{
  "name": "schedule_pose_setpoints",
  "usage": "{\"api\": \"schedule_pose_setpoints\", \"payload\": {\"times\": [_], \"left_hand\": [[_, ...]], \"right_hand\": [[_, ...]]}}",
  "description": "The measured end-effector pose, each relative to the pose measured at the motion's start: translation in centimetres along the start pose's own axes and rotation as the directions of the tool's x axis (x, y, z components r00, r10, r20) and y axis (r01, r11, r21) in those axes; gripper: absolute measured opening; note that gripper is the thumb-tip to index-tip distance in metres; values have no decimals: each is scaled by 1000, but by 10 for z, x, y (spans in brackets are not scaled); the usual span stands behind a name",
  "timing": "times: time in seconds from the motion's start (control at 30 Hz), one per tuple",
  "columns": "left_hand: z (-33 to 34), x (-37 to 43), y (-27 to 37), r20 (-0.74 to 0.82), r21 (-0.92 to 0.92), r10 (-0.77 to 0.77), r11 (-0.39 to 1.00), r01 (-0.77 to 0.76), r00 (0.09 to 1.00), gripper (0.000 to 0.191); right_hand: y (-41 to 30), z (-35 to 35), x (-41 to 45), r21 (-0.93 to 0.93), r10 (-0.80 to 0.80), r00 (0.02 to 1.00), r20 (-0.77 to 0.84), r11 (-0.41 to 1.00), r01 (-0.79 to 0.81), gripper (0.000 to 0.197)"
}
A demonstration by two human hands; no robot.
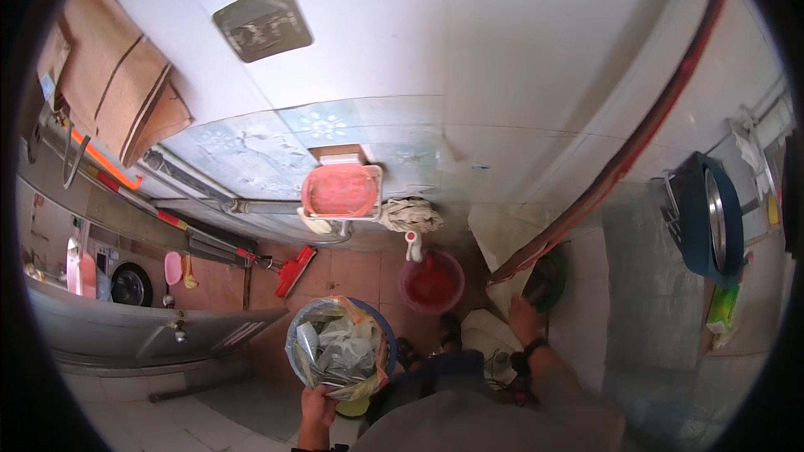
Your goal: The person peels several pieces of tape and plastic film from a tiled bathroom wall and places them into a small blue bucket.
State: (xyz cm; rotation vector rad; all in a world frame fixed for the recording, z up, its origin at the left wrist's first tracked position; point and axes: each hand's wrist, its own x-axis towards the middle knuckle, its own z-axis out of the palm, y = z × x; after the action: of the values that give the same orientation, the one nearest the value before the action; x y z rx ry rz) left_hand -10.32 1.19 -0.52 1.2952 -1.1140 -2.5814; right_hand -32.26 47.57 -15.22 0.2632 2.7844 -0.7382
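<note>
My left hand (319, 407) grips the near rim of a blue waste bin (390, 351) lined with a clear plastic bag. Crumpled clear plastic (342, 351) fills the top of the bin. My right hand (524, 320), a dark band at its wrist, reaches forward beside a dark object (537, 285) next to a green round container (556, 282). Whether its fingers hold that object is unclear, since the area is small and shaded. Ahead of my feet on the tiled floor stands a pink basin (431, 282) with red inside.
A red-headed floor tool (296, 271) leans at the left by an open door (157, 333). A wall rack holds a pink basket (342, 191), with a grey rag (411, 215) beside it. A red-edged strip (628, 157) slants down at the right. Farther right is a dark teal basin (697, 220).
</note>
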Motion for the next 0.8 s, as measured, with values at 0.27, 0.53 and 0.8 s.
{"api": "schedule_pose_setpoints", "payload": {"times": [0.27,0.53,0.8], "left_hand": [[-26,-8,-21,-142,19,19,1000,-16,990,47],[-12,-15,-29,-166,8,7,1000,-6,986,50],[-9,-37,-43,-81,59,-15,998,19,997,50]], "right_hand": [[55,-65,50,630,233,914,-332,776,31,50],[18,-180,143,708,350,934,-72,677,-199,60],[-32,-67,211,973,495,869,10,195,-122,80]]}}
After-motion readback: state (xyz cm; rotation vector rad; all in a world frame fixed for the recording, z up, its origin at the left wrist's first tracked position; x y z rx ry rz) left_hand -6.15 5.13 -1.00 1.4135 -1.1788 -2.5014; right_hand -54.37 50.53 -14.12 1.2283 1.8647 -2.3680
